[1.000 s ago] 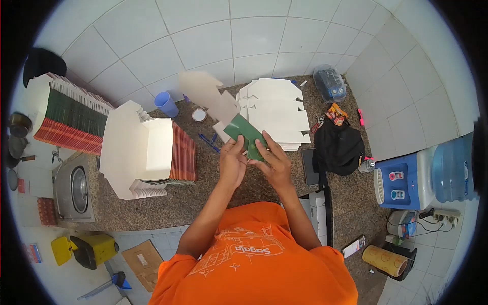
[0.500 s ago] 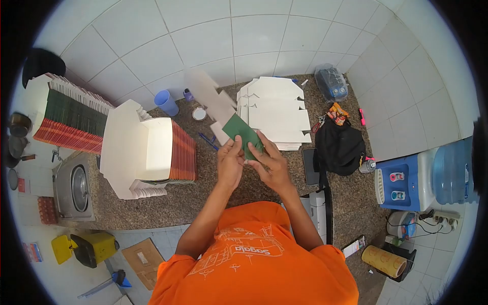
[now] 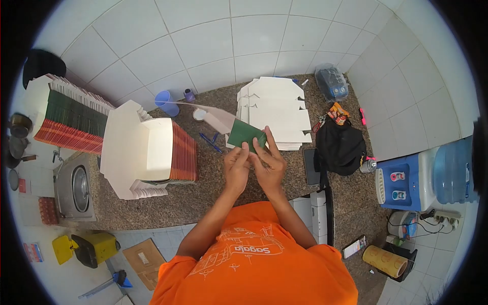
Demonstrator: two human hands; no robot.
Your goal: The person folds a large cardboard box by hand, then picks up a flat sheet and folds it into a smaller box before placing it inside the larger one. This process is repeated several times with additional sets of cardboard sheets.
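Between my two hands is a carton blank (image 3: pixel 245 133), green on the face toward me, with a long pale flap stretching away up and left. My left hand (image 3: pixel 237 170) pinches its near edge, thumb on the green face. On the near right corner, my right hand (image 3: pixel 269 163) grips the same piece with its index finger raised along the side. A small fold shows at that corner; the fingers beneath are hidden. Just beyond lies a stack of flat white carton blanks (image 3: pixel 279 114). To the left are nested formed cartons (image 3: pixel 184 152), white inside with red-and-green outer sides.
Another carton stack (image 3: pixel 71 122) stands far left, above a sink (image 3: pixel 63 190). Near the wall are a blue cup (image 3: pixel 166 103) and pens (image 3: pixel 210 142). A black bag (image 3: pixel 341 147), phone (image 3: pixel 311 166) and water dispenser (image 3: pixel 406 183) are on the right.
The blank has turned, its pale flap swinging down and left. Both hands have shifted slightly right and nearer each other, and the green panel now lies flatter.
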